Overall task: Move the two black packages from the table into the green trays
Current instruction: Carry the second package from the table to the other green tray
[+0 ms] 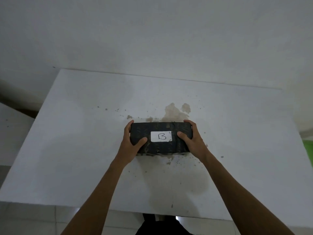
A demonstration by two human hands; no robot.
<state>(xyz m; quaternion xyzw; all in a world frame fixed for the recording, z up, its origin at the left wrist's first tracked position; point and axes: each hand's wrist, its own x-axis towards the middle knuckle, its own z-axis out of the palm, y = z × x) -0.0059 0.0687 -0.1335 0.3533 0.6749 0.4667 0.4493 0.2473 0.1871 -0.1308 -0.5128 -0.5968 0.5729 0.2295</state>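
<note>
A black package [160,146] with a white label marked "B" rests near the middle of the white table [76,150]. My left hand [132,141] grips its left end, thumb on top. My right hand [189,138] grips its right end the same way. A sliver of a green tray [308,148] shows at the right edge of the view. Only one black package is in view.
Brown stains and dark specks mark the table behind and around the package. The table's far edge meets a white wall. Tiled floor shows at the bottom and at the left, past the table's edges.
</note>
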